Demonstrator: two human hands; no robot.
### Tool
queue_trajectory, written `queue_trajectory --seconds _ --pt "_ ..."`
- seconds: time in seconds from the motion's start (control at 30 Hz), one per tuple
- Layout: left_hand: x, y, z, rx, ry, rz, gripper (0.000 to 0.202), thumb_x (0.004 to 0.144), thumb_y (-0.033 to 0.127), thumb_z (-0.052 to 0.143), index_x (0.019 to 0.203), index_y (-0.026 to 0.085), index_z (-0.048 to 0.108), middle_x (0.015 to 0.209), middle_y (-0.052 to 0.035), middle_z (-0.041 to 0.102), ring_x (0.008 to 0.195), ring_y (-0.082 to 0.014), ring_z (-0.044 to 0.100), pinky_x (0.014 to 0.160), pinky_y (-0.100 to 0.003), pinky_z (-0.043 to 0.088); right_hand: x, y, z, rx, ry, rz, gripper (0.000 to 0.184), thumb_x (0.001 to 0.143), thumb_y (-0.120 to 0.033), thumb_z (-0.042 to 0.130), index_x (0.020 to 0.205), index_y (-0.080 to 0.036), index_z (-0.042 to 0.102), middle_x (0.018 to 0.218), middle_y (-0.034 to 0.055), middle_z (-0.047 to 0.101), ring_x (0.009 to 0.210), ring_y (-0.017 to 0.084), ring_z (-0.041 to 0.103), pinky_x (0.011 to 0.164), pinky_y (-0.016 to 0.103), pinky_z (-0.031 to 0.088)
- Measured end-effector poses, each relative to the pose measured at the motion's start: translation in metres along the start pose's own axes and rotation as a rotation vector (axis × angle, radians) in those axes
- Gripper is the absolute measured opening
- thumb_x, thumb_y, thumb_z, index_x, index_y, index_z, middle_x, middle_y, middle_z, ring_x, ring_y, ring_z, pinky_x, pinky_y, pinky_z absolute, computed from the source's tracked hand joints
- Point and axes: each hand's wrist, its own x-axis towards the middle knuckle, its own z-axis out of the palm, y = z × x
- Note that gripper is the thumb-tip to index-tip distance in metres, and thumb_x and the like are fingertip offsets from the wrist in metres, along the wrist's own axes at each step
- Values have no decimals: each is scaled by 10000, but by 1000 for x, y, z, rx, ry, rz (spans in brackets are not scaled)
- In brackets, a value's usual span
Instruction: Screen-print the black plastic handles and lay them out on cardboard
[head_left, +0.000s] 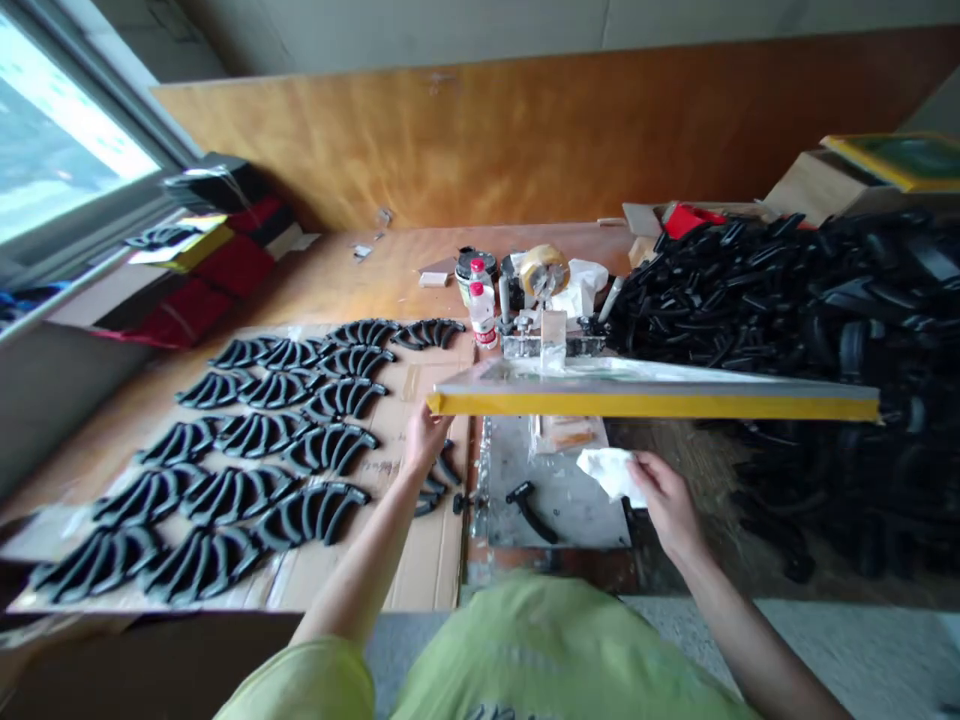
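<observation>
My left hand (426, 440) is raised to the underside of a yellow-edged printing screen frame (652, 403), which stands tilted up from a metal hinge clamp (551, 342). Whether those fingers grip it cannot be told. My right hand (667, 505) is closed on a crumpled white cloth (611, 475) above a grey metal plate (570, 480). A black curved part (529, 510) lies on that plate. Several rows of similar black arched parts (255, 440) are laid out on flattened cardboard (427, 560) to the left of my left hand.
A large heap of black parts (787, 300) fills the right. Behind the clamp stand a white bottle with a red cap (483, 315), a tape roll (544, 272) and a tin (475, 270). Red packages (199, 265) lie by the window (67, 130).
</observation>
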Motion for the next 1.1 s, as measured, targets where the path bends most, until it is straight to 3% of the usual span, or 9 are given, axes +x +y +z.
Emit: queue_trajectory --seconds 0.07,0.13,0.2,0.27,0.4,0.57,0.77,0.9,1.1 --pt "-70 4 -5 45 -51 -57 315 831 453 568 971 184 652 853 -37 704 767 -150 662 714 -262 517 8 8 9 -80 -98 -110 420 810 -528 603 981 -152 680 936 92 736 834 215 677 718 305 539" --pt "-130 13 5 131 -133 -97 345 846 498 534 888 180 660 772 -27 694 679 -136 640 642 -240 488 13 14 18 -168 -191 -214 380 869 -476 548 1042 -166 683 1015 94 733 902 221 682 775 318 538" --pt "-174 27 26 244 -210 -135 413 871 550 474 831 183 658 723 -24 686 643 -135 626 589 -230 448 15 15 28 -271 -263 -328 337 910 -418 513 1085 -188 687 1054 85 729 929 219 688 801 318 539" --pt "-199 43 54 383 -241 -190 495 886 614 404 806 192 649 695 -32 682 653 -154 639 581 -237 428 16 15 38 -373 -318 -496 295 931 -355 501 1094 -202 694 1064 77 729 941 215 690 827 316 538" --pt "-207 69 95 688 -187 -318 501 886 628 389 876 194 639 786 -82 714 772 -217 685 666 -282 460 15 13 58 -499 -455 -919 308 947 -184 453 1167 -203 667 1166 64 695 1089 190 638 961 316 492" --pt "-207 82 96 824 -175 -341 302 908 420 434 1002 196 613 934 -107 724 879 -235 687 755 -306 480 12 17 77 -618 -595 -1204 337 926 -110 457 1194 -168 653 1215 76 671 1145 218 605 1001 367 469" --pt "-213 78 79 835 -254 -376 300 892 315 473 1167 229 557 995 -95 725 935 -226 680 761 -286 475 -1 32 97 -647 -717 -1299 332 920 -101 463 1187 -159 653 1238 89 657 1164 234 597 985 382 482" --pt "-211 76 76 797 -268 -410 280 892 317 485 1142 232 578 1000 -79 729 949 -214 681 771 -269 465 -7 47 107 -670 -822 -1296 365 900 -75 480 1226 -147 628 1242 114 651 1188 229 587 1003 388 477" --pt "-207 75 71 779 -303 -394 226 893 352 478 1005 206 609 943 -86 730 905 -219 687 737 -265 460 2 52 87 -692 -966 -1257 415 889 -38 456 1261 -142 610 1262 120 637 1221 224 565 1013 373 477"
